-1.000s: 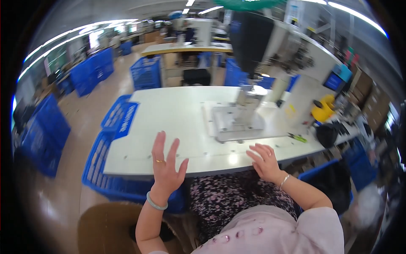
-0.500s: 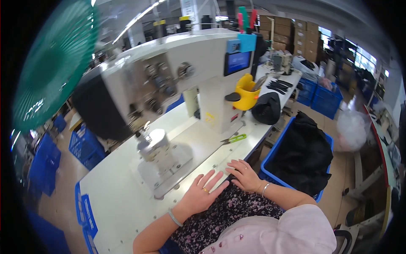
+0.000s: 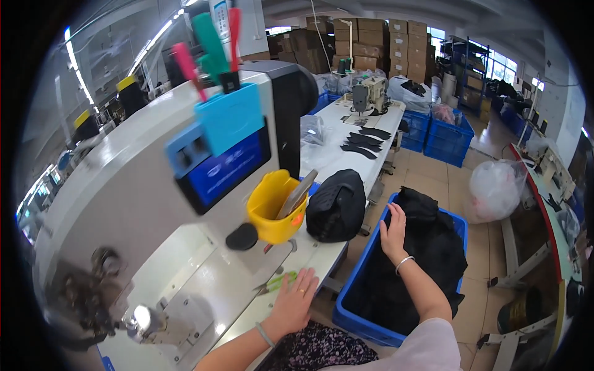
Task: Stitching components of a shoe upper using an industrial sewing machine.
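Observation:
Fingers stretched, my left hand (image 3: 293, 304) lies on the front edge of the white sewing table (image 3: 250, 315). Just beyond its fingertips are small green-handled thread snips (image 3: 277, 283), partly covered by the fingers. My right hand (image 3: 393, 235) is raised at the far left part of a blue plastic crate (image 3: 356, 290), fingers extended and nothing visible in them. Black cloth pieces (image 3: 414, 260) fill that crate; whether my fingertips touch them I cannot tell. The sewing machine (image 3: 133, 148) stands on the left, its needle area blurred.
A yellow cup (image 3: 272, 204) with tools and a black cap-like item (image 3: 337, 207) sit along the table. Farther on, another sewing machine (image 3: 369, 97) shares a table with black strips (image 3: 365, 142). Blue crates (image 3: 448, 139) and a clear plastic bag (image 3: 495, 188) are to the right.
The view has swung right. My right hand has left the table edge and reached out over the crate of black cloth. My left hand has shifted along the table toward the snips.

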### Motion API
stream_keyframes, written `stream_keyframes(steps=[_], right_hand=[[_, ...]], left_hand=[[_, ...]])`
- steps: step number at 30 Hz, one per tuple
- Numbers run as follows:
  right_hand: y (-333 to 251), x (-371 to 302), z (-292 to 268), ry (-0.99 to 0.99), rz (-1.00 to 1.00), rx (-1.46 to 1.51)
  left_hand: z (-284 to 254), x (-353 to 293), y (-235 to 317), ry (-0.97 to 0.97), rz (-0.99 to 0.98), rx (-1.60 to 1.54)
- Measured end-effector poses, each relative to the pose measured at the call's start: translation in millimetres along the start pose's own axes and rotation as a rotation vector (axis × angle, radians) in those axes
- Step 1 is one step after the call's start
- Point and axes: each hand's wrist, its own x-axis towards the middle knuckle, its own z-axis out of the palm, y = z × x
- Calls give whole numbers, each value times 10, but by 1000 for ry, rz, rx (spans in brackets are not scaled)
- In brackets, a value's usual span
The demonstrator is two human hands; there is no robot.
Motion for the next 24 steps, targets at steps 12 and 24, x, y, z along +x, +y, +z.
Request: stream_keyframes(steps=[12,24], right_hand=[[-337,-1200,-160,-925,-152,-1],[-275,-2519,-439,-844,-234,-209]], left_hand=[[99,-22,116,-61,-60,-78],[224,10,286,110,-161,150]])
